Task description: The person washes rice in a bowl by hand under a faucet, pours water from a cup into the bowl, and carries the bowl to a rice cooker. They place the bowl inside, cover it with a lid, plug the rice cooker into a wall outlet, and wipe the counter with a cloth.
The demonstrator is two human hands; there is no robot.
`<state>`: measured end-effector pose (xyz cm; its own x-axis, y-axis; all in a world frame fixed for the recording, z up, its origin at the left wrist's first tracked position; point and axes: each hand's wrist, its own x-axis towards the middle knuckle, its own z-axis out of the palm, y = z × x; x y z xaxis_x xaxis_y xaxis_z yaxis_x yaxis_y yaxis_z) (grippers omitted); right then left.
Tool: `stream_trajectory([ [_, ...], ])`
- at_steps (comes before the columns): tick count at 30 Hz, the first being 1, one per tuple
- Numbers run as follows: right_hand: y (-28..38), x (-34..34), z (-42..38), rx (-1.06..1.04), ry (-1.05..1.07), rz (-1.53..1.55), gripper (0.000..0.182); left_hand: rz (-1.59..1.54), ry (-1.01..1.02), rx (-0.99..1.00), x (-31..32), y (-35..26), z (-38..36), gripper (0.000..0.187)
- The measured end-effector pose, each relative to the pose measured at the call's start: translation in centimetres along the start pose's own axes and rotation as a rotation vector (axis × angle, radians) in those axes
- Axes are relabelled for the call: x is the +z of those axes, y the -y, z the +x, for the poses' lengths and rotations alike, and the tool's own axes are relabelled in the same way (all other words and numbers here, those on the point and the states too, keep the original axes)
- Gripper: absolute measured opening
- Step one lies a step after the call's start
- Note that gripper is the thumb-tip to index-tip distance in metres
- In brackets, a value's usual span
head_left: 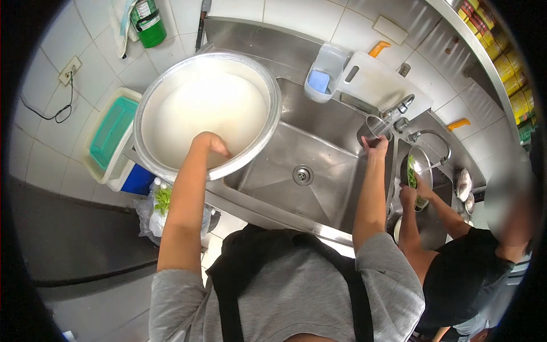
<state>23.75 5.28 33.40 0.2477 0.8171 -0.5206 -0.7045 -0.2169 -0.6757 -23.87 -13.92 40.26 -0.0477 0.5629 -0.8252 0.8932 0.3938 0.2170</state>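
Note:
A large metal pot full of cloudy white liquid stands on the left side of the sink unit. My left hand reaches over its near rim, and the fingers dip toward the liquid, where their tips are lost from sight. On the right, my right hand grips a clear, round container from below. That container is tilted right under the faucet at the back of the sink. Between my arms lies the steel sink basin with its round drain.
To the right, a person rinses green vegetables in a metal bowl under another faucet. A white cutting board and a holder with a blue sponge stand behind the basin. Baskets sit left of the pot.

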Motion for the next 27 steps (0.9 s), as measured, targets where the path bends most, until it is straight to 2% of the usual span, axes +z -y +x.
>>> stream_trajectory([
  [1,0.0,0.1,0.0,0.0,0.003,-0.001,0.04,-0.085,0.015,-0.04,0.0,-0.5,-1.0,0.067],
  [4,-0.1,0.2,-0.7,-0.023,0.025,-0.024,0.041,-0.102,-0.009,-0.052,0.3,1.0,2.3,0.069],
  [5,-0.1,0.2,-0.5,-0.025,0.013,-0.003,0.034,-0.098,-0.009,-0.05,0.3,1.8,3.5,0.069],
  [7,0.0,0.1,-0.2,-0.034,-0.004,0.022,0.028,0.07,-0.391,0.125,0.2,3.1,5.2,0.061],
  [8,0.0,0.1,-0.2,-0.03,0.01,0.014,0.027,0.075,-0.389,0.131,0.1,3.0,5.0,0.061],
  [10,0.1,0.1,-0.2,-0.031,0.019,0.011,0.026,-0.135,-0.976,-0.013,0.1,2.8,4.5,0.046],
  [11,0.2,0.3,-0.6,-0.038,0.026,0.009,0.026,-0.131,-0.975,-0.006,-0.1,2.3,3.7,0.046],
  [13,0.5,0.1,0.1,-0.018,0.034,0.006,0.026,-0.156,-1.088,-0.063,-0.5,1.4,2.0,0.03],
  [14,0.6,0.3,-0.2,-0.02,0.032,0.008,0.026,-0.154,-1.088,-0.06,-0.7,1.3,1.9,0.03],
  [16,0.6,0.6,-0.7,-0.028,-0.013,0.023,0.03,-0.167,-1.151,0.017,-0.7,1.2,1.6,0.019],
  [20,0.6,0.3,-0.2,-0.037,-0.034,0.045,0.034,-0.188,-1.167,0.059,-1.0,1.4,2.0,0.017],
  [23,0.5,-0.3,0.6,-0.016,0.017,0.049,0.034,-0.329,-1.132,0.085,-1.3,1.8,2.9,0.016],
  [25,0.5,-0.5,1.2,-0.005,-0.016,0.061,0.033,-0.354,-1.254,0.25,-1.1,2.2,3.8,0.01],
  [26,0.4,-0.6,1.4,0.009,-0.043,0.068,0.032,-0.351,-1.253,0.253,-0.7,3.1,5.1,0.01],
  [27,0.4,-0.6,0.9,0.008,-0.047,0.071,0.032,-0.083,-1.118,0.283,-0.1,4.3,7.0,0.013],
])
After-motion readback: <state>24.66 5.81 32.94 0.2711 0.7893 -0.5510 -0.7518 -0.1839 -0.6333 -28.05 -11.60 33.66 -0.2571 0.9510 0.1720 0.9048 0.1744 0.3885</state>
